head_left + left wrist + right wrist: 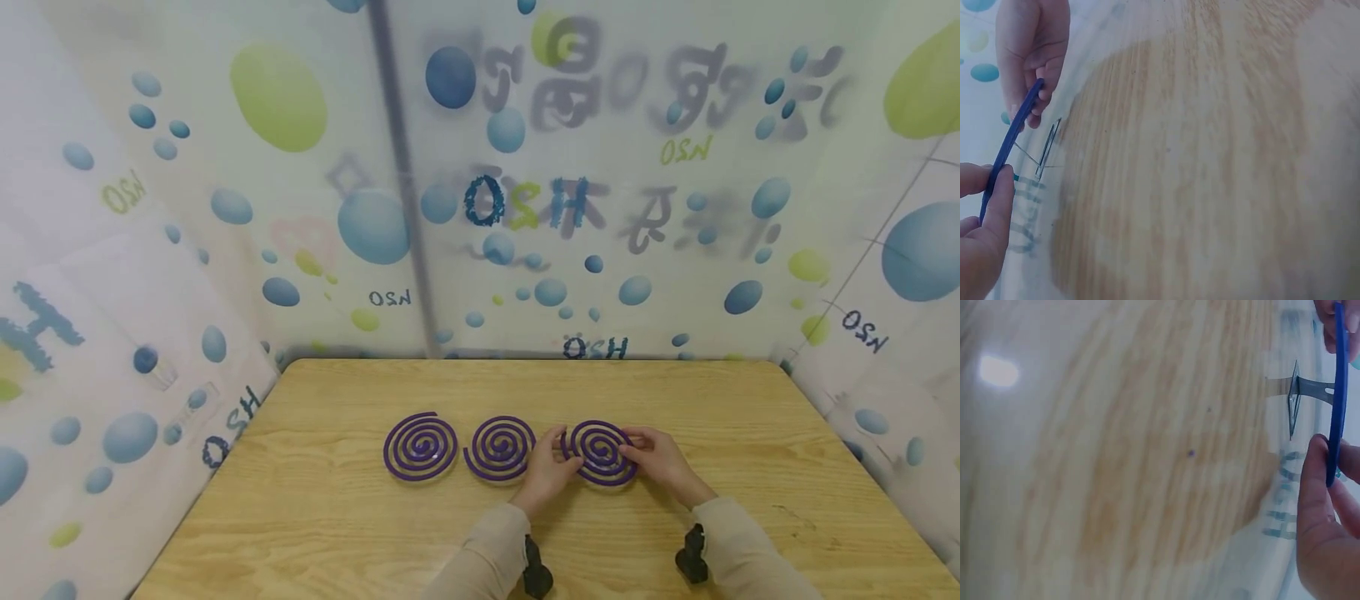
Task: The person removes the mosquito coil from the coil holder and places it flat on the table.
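Observation:
My left hand [547,475] and right hand [662,460] hold a purple mosquito coil [602,451] between them, the rightmost of three. Fingers and thumb pinch its outer rings from either side. Seen edge-on in the left wrist view, the held coil [1005,147] is a thin, slightly bowed strip. A thin metal coil stand [1293,403] with a flat base shows beside that coil in the right wrist view, its arm reaching to the coil. Just left of my left hand lies a second coil [501,443], partly overlapped by the fingers. The third coil [424,445] lies farther left.
A light wood-grain table [315,517] spans the space below the hands. White curtain walls [465,150] with blue and green dots and lettering enclose its back and sides. Dark devices [536,571] are strapped at both wrists over light sleeves [483,554].

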`<state>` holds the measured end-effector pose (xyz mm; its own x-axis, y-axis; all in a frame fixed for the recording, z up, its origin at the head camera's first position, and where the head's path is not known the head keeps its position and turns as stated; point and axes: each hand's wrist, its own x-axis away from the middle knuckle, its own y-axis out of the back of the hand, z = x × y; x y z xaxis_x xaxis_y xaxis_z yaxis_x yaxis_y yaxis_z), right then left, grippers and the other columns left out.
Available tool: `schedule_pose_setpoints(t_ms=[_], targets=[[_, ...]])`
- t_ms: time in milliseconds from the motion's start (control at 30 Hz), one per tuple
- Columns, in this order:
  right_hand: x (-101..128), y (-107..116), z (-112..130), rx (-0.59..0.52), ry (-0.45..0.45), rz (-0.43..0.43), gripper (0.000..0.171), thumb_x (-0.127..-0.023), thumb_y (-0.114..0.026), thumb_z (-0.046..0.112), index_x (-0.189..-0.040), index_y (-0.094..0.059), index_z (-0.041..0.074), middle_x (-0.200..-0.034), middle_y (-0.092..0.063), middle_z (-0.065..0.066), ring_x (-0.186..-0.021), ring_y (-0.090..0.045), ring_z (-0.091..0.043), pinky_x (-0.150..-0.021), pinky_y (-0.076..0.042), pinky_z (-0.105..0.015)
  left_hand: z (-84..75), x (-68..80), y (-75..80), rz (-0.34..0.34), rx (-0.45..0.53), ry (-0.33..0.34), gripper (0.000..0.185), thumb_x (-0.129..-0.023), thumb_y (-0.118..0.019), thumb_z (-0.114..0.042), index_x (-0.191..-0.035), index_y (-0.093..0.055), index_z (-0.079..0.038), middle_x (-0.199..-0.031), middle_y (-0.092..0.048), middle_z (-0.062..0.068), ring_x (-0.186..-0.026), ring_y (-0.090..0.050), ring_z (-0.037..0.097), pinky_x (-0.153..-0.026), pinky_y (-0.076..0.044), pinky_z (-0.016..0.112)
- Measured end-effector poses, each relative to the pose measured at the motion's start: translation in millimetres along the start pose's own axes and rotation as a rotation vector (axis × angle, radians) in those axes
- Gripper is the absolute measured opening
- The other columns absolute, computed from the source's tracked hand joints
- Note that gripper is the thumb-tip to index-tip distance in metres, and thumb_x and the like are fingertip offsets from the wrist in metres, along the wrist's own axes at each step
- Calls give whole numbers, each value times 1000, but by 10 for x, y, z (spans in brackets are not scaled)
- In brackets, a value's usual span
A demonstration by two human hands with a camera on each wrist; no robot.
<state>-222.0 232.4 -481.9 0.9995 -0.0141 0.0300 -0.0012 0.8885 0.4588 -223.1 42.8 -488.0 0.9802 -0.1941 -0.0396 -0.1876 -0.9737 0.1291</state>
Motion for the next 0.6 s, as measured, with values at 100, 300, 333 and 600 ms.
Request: schedule_pose_setpoints(t_ms=[100, 300, 333, 600], targets=[[-1, 7, 3, 13, 12, -14, 35, -84, -58, 5, -113, -50, -13, -95, -61, -23, -85, -59, -29, -67, -52, -31, 6, 6, -2, -4, -7, -12, 54, -73, -63, 10, -123, -42, 6, -97, -52, 14, -69, -58, 13, -54, -52, 22], [-3, 28, 25, 24, 18, -23, 36, -85, -58, 7, -114, -50, -12, -96, -61, -23, -88, -59, -30, -70, -52, -30, -6, 3, 5, 2, -14, 3, 56, -75, -63, 8, -126, -41, 5, -98, -51, 13, -69, -57, 12, -54, -52, 22], [-6, 34, 31, 23, 21, -25, 35, -85, -57, 7, -114, -50, -12, -96, -61, -23, -87, -59, -29, -70, -51, -29, -13, 1, 8, 4, -13, 7, 56, -75, -62, 8, -126, -41, 4, -98, -51, 12, -69, -57, 11, -54, -52, 22], [-51, 101, 124, -37, 11, -5, 32, -89, -49, 5, -118, -49, -9, -98, -60, -22, -79, -60, -22, -64, -54, -31, -92, -67, 74, -15, -34, 2, 57, -77, -63, 2, -130, -40, -3, -103, -51, 10, -78, -55, 13, -59, -51, 22]])
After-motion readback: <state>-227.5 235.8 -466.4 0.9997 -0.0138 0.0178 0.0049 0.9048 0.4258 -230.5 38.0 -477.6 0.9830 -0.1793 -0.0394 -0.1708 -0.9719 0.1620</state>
